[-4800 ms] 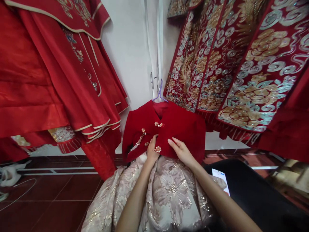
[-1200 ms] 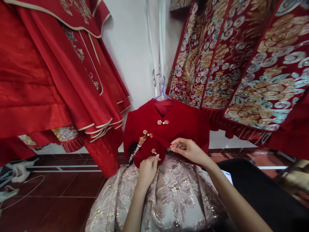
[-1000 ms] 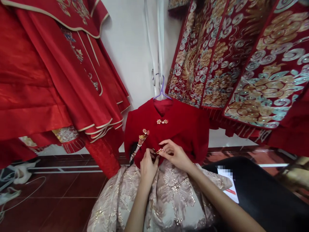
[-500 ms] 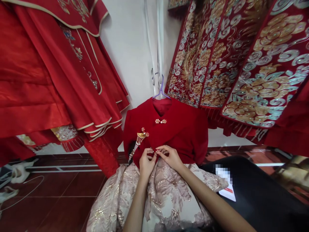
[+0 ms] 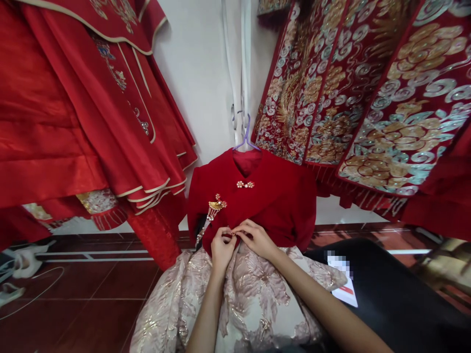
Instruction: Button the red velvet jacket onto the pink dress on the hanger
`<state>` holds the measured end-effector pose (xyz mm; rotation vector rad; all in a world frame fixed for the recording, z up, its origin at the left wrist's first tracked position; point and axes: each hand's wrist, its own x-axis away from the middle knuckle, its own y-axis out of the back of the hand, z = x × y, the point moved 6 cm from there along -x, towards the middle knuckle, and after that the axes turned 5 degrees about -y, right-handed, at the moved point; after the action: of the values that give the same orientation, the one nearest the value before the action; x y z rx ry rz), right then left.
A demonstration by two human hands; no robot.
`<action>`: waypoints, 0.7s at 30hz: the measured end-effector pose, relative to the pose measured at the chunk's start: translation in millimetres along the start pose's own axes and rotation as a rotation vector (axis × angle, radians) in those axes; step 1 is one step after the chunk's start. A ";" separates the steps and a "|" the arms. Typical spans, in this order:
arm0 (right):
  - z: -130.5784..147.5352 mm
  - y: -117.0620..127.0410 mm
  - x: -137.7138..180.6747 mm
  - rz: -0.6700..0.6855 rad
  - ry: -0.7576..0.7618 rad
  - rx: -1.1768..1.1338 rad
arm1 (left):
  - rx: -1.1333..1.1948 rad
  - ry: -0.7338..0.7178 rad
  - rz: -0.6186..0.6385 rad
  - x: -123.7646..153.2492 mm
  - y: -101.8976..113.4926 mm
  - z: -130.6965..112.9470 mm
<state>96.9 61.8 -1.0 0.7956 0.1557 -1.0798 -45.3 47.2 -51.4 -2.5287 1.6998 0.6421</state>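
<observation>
A red jacket (image 5: 257,211) hangs in front of me on a purple hanger (image 5: 247,139). At its lower front, my left hand (image 5: 222,249) and my right hand (image 5: 258,241) meet fingertip to fingertip. Both are pinched on a small beaded ornament (image 5: 233,233), mostly covered by the fingers. Higher on the chest sits a pearl flower clasp (image 5: 245,185). To the left hangs a gold fan-shaped brooch (image 5: 215,206) with bead tassels. My forearms pass over a pale brocade skirt (image 5: 268,299) with a shiny floral pattern.
Red garments (image 5: 73,122) hang at left, and embroidered red panels (image 5: 368,98) with fringe at right. A black seat (image 5: 390,279) at lower right carries a white card (image 5: 348,294). White shoes (image 5: 27,262) stand by a metal rail (image 5: 110,257) on the tiled floor.
My right fingertips have shifted slightly left and up, closer to the left fingertips. The small ornament between them has moved slightly left. The garments hang as before.
</observation>
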 end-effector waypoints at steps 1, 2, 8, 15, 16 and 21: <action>-0.4 -1.7 -3.4 0.020 -0.005 0.020 | 0.012 0.010 -0.014 -0.4 0.6 0.9; -1.8 -3.5 -6.6 0.028 -0.017 0.043 | 0.021 0.019 -0.025 -0.8 1.1 1.8; -11.9 -8.3 -10.6 -0.077 -0.091 0.073 | 0.050 0.042 -0.049 -1.9 2.2 6.2; -12.3 -6.3 -4.7 -0.097 -0.068 -0.006 | 0.086 0.047 -0.036 -2.0 1.9 10.7; -12.9 -6.2 -4.4 -0.106 -0.075 -0.006 | 0.088 0.040 -0.031 -2.1 1.8 10.9; -13.6 -8.3 -4.6 -0.110 -0.076 0.015 | 0.007 0.010 -0.017 -2.2 4.5 8.6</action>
<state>91.2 72.0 -12.7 0.7648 0.1287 -1.2147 -52.8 49.4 -57.6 -2.5435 1.6788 0.6224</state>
